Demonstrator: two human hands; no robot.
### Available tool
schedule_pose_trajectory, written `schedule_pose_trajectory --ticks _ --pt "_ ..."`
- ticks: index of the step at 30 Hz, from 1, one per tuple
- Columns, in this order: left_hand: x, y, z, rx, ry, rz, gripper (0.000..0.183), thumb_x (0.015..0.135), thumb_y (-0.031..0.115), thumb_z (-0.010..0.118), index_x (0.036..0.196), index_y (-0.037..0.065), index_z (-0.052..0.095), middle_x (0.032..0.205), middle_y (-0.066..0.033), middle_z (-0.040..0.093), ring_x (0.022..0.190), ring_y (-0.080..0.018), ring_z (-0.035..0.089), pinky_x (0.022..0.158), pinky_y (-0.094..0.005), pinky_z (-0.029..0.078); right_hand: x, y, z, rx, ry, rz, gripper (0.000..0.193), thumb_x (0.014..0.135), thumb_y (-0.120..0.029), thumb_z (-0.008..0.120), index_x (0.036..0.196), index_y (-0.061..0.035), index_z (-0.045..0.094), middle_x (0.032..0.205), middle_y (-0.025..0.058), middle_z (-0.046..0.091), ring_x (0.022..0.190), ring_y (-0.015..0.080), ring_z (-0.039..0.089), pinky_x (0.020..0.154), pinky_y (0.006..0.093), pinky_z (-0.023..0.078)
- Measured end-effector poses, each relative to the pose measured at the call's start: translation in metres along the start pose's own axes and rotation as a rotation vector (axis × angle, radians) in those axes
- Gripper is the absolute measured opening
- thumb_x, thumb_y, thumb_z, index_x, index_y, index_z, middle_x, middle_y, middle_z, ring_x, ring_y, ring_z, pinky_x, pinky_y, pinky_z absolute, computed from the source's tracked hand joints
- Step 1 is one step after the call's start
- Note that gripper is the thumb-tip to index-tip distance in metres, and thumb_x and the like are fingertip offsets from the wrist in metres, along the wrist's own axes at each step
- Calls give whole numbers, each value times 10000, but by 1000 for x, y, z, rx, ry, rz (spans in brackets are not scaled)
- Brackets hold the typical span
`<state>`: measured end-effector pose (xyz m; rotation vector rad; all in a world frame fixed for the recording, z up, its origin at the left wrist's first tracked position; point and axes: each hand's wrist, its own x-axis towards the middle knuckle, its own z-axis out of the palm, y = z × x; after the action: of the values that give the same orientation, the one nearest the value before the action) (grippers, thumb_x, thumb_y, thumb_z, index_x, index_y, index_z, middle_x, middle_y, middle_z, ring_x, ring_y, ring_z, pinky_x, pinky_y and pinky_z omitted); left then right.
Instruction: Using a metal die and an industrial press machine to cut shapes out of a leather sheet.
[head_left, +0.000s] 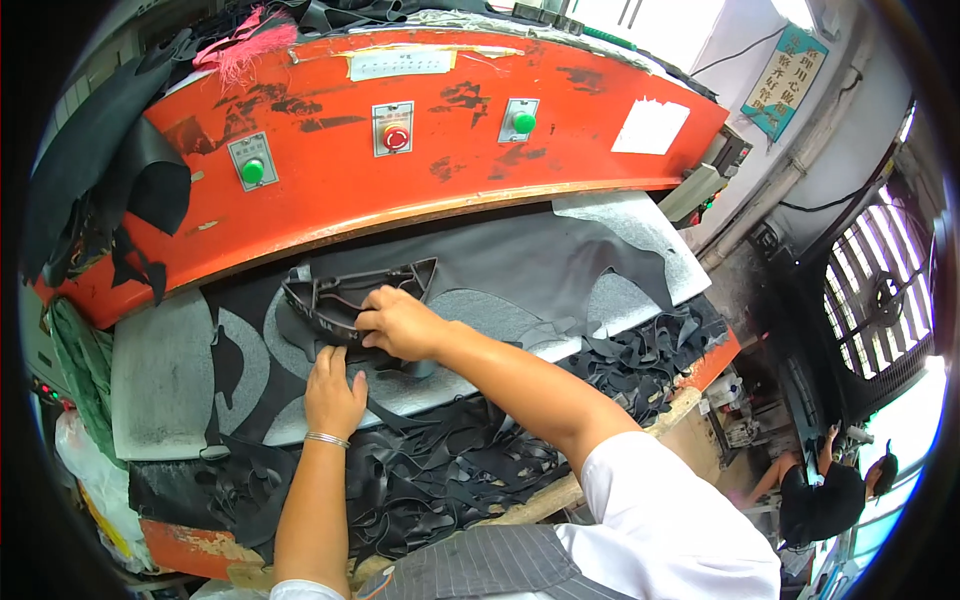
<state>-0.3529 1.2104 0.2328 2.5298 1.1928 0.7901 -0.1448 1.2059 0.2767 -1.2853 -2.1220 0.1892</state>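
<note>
My right hand [402, 326] grips the near side of a dark metal cutting die [425, 277], a curved frame with an inner crossbar. The die stands over a sheet of black leather [500, 248]. My left hand [335, 395] lies just in front of the die with its fingers stretched toward its near edge, on the leather. Whether those fingertips touch the die cannot be made out. Under the leather is a speckled grey cutting board [160, 385], which shows through curved gaps in the sheet.
Behind the board rises an orange press [330, 180] with a red button [396, 137] between two green ones. Heaped black offcuts [440, 470] line the front edge. Leather pieces [150, 180] hang at the left. Another person [825, 500] is far right, near a large fan [884, 285].
</note>
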Motion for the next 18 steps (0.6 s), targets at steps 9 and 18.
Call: schedule_pose_trajectory --ticks 9,18 --pt "1 5 -1 25 -32 -15 509 782 210 673 1223 -19 562 1267 -164 526 1133 -375 545 960 -430 448 -100 -15 -139 186 307 68 285 788 -130 754 1039 -37 654 1138 166 562 1054 343 533 889 397 451" --pt "86 144 43 63 -81 110 506 852 333 640 1239 10 590 1356 -180 530 1335 -349 415 1117 -492 270 -277 69 -282 -192 387 285 289 775 -109 749 1031 -15 655 1122 161 582 1032 333 544 895 391 437"
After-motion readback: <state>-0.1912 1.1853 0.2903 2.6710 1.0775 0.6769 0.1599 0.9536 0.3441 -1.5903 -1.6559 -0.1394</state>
